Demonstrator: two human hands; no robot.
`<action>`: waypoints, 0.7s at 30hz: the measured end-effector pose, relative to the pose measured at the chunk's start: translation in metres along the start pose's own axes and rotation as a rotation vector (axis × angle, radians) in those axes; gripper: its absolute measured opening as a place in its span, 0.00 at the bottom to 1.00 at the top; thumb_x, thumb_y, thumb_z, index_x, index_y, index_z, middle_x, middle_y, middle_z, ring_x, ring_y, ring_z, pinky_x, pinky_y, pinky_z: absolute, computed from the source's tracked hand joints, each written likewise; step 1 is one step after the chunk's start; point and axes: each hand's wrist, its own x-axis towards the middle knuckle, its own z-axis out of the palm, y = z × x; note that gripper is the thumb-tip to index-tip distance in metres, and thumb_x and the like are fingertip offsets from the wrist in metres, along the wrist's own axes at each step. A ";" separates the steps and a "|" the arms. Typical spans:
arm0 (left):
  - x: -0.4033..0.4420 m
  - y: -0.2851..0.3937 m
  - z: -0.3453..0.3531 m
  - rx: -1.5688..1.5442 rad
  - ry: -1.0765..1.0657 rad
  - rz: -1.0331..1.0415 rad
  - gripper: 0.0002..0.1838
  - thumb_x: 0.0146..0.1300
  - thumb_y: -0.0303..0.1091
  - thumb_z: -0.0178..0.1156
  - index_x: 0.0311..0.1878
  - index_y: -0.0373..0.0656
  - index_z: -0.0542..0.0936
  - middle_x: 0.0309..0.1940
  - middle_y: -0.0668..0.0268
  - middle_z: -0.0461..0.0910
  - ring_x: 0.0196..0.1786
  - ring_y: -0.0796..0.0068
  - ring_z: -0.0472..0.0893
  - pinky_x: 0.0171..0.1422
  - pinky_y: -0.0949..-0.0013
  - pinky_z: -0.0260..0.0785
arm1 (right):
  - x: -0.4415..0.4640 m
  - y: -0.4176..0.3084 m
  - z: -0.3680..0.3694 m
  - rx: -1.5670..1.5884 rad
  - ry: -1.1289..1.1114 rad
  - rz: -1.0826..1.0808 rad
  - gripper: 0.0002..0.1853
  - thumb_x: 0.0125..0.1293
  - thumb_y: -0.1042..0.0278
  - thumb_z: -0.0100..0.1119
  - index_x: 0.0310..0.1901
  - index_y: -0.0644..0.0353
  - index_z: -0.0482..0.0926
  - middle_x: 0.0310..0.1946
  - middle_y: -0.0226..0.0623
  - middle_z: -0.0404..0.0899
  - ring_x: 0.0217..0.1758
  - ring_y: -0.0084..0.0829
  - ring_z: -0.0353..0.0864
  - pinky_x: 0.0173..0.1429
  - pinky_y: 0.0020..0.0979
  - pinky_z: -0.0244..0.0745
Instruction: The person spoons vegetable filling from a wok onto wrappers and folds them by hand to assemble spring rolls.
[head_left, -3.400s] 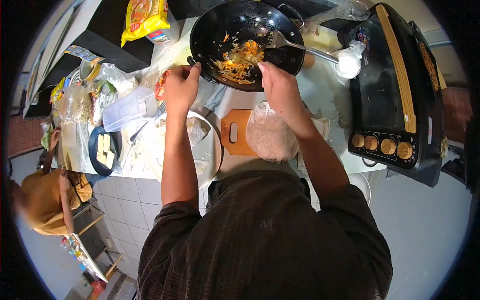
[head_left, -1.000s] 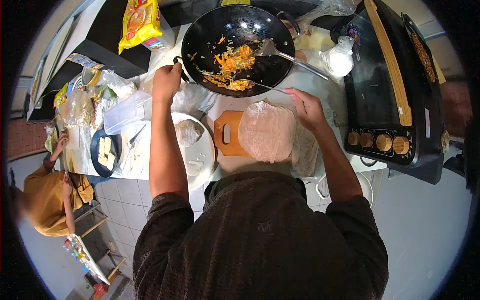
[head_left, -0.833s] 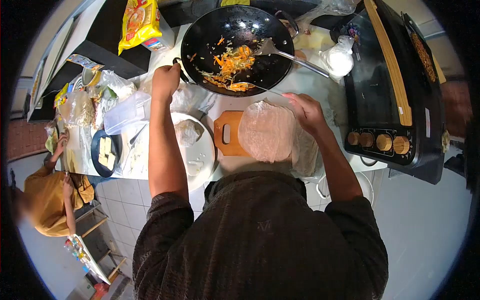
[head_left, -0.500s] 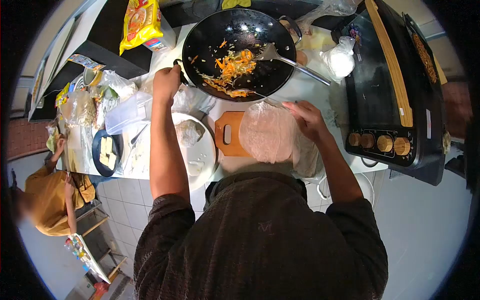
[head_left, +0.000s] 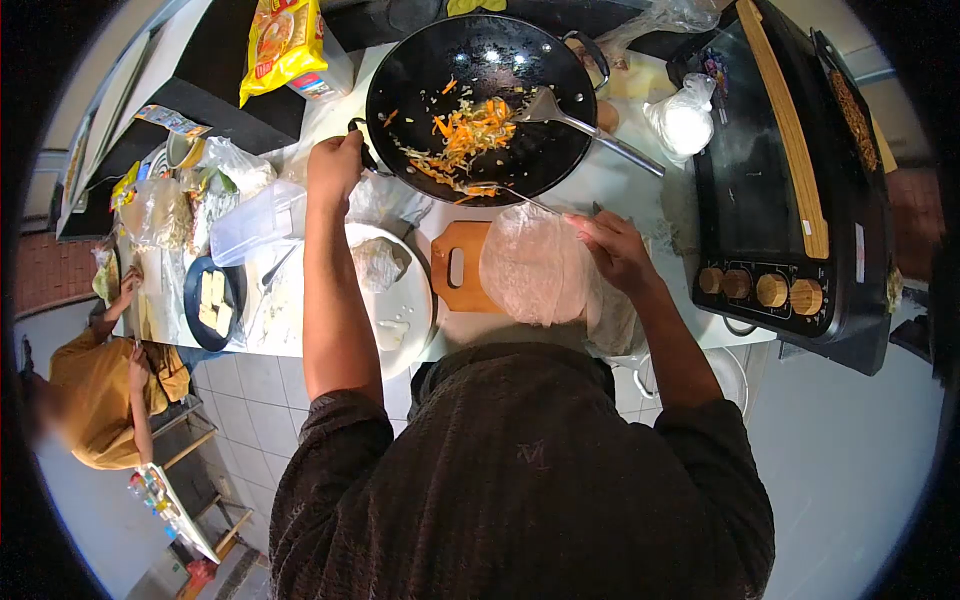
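Note:
My left hand [head_left: 336, 166] is closed around the side handle of a black wok [head_left: 420, 75]. Shredded orange and pale vegetables [head_left: 470, 130] lie in the wok. My right hand [head_left: 612, 243] grips a thin metal spoon [head_left: 535, 203], which reaches over the near rim; its tip is among the vegetables and hard to make out. Resting in the wok is a metal spatula [head_left: 625, 154], untouched, its handle over the right rim. Below my right hand, a clear plastic bag of flat round wrappers [head_left: 535, 268] partly covers an orange cutting board [head_left: 453, 243].
A black oven [head_left: 790, 200] stands on the right, near a white knotted bag [head_left: 682, 118]. Left of the wok are a yellow noodle packet [head_left: 280, 50], a clear plastic container [head_left: 255, 225], a white plate [head_left: 415, 320] and a dark plate of pale rolls [head_left: 195, 310]. Another person [head_left: 95, 400] is far left.
My right hand has moved slightly right and down, drawing the spoon back toward the near rim. The vegetables have shifted a little. My left hand stays on the wok handle.

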 end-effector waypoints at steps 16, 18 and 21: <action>-0.006 0.016 -0.003 -0.110 -0.082 -0.023 0.19 0.68 0.41 0.58 0.31 0.31 0.81 0.17 0.66 0.74 0.18 0.77 0.71 0.24 0.70 0.61 | 0.076 -0.018 0.004 0.347 0.059 0.835 0.18 0.76 0.57 0.51 0.44 0.63 0.85 0.21 0.34 0.78 0.26 0.22 0.76 0.32 0.30 0.70; -0.006 0.015 -0.004 -0.117 -0.092 -0.019 0.19 0.68 0.41 0.58 0.30 0.31 0.81 0.17 0.66 0.74 0.18 0.77 0.70 0.24 0.70 0.61 | 0.080 -0.015 0.005 0.459 0.077 0.899 0.18 0.76 0.57 0.51 0.44 0.63 0.85 0.19 0.31 0.75 0.23 0.20 0.72 0.30 0.30 0.68; -0.007 0.016 -0.004 -0.132 -0.113 -0.013 0.19 0.68 0.41 0.58 0.30 0.32 0.81 0.17 0.66 0.74 0.18 0.77 0.70 0.24 0.70 0.61 | 0.084 -0.016 0.005 0.400 0.104 0.865 0.18 0.75 0.56 0.51 0.44 0.63 0.85 0.19 0.31 0.74 0.22 0.23 0.72 0.29 0.31 0.67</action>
